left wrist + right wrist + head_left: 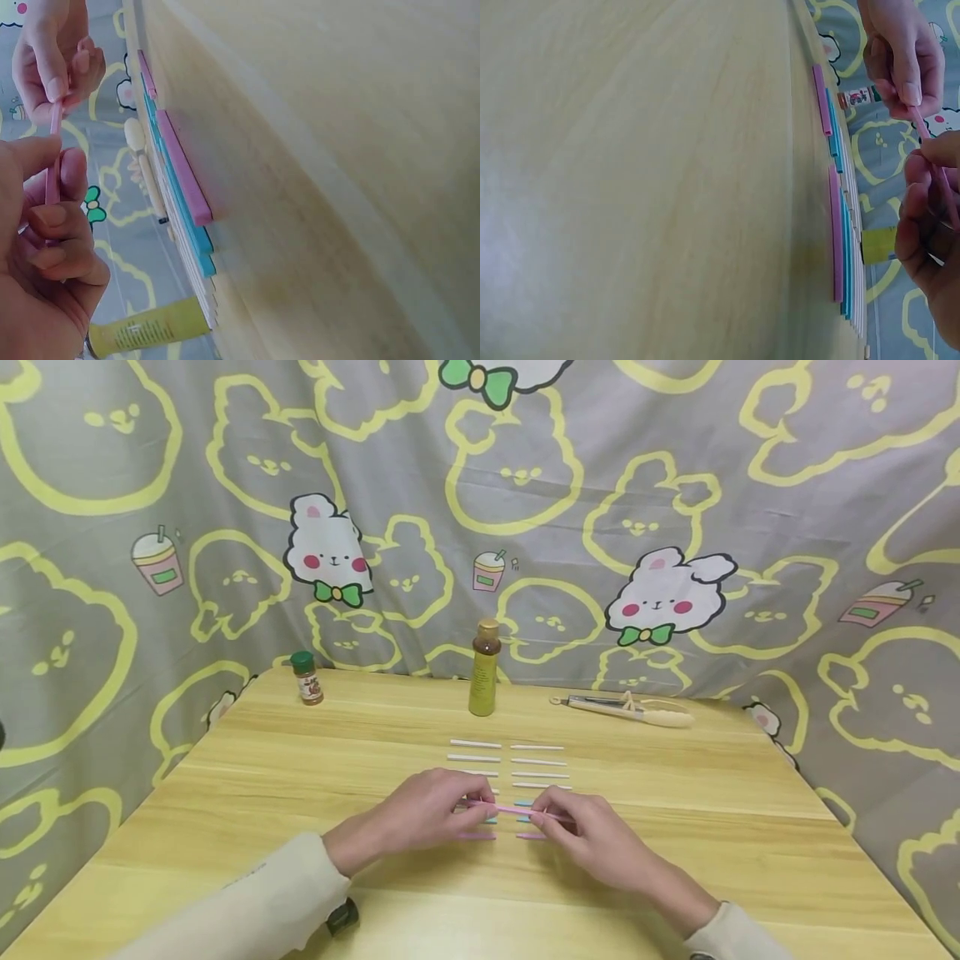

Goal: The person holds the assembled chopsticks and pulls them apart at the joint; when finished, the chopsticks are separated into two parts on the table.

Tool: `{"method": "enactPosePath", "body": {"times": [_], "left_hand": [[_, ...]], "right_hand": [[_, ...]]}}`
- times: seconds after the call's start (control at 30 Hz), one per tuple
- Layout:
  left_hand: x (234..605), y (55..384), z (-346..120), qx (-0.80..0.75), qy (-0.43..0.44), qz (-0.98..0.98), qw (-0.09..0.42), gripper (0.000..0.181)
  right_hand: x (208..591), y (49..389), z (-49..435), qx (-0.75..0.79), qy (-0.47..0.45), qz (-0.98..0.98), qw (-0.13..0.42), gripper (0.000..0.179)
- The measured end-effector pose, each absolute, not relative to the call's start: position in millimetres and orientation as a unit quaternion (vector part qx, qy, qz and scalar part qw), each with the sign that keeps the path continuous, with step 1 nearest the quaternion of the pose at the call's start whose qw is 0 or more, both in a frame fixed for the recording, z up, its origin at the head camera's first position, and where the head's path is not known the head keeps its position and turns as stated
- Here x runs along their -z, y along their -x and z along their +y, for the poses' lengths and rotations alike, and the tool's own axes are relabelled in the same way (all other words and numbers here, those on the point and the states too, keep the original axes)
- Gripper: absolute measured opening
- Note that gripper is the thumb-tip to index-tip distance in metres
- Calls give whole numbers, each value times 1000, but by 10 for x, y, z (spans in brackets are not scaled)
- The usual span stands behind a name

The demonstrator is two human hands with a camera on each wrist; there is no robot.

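Note:
Between my hands a thin pink straw (513, 810) is held crosswise above the table. My left hand (438, 810) pinches its left part with thumb and fingers, and my right hand (600, 839) pinches the right part. In the left wrist view a short stretch of the straw (55, 118) shows between the two grips. Under and beyond the hands, straw pieces lie in two columns: several white pieces (537, 747) at the back, blue pieces (523, 802) nearer, and a pink piece (477, 837) at the near end of the left column. My hands partly cover the nearer rows.
At the back of the wooden table (225, 827) stand a green-capped spice jar (309, 681) on the left and a gold-capped bottle (483, 681) in the middle. Tongs (626, 708) lie at the back right. A patterned curtain (420, 485) hangs behind the table.

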State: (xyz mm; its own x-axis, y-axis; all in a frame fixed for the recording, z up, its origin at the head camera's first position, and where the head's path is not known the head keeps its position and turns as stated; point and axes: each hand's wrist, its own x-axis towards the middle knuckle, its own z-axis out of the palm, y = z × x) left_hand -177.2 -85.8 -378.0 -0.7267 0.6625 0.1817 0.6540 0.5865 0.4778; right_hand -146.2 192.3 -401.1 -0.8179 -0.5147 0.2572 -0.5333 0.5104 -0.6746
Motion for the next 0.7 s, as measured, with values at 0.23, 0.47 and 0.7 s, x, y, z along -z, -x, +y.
{"method": "enactPosePath", "body": {"times": [0.23,0.47,0.7], "left_hand": [[3774,1757,-810,-271,-368,889,-7,7],[3778,1714,-799,-264,-374,889,-12,9],[3727,1774,-995,-260,-378,888,-27,7]], "right_hand": [[4019,1469,1922,-378,-301,-875,37,16],[4007,1444,1929,-372,-327,-867,59,17],[4021,1482,2116,-350,-328,-873,91,13]]}}
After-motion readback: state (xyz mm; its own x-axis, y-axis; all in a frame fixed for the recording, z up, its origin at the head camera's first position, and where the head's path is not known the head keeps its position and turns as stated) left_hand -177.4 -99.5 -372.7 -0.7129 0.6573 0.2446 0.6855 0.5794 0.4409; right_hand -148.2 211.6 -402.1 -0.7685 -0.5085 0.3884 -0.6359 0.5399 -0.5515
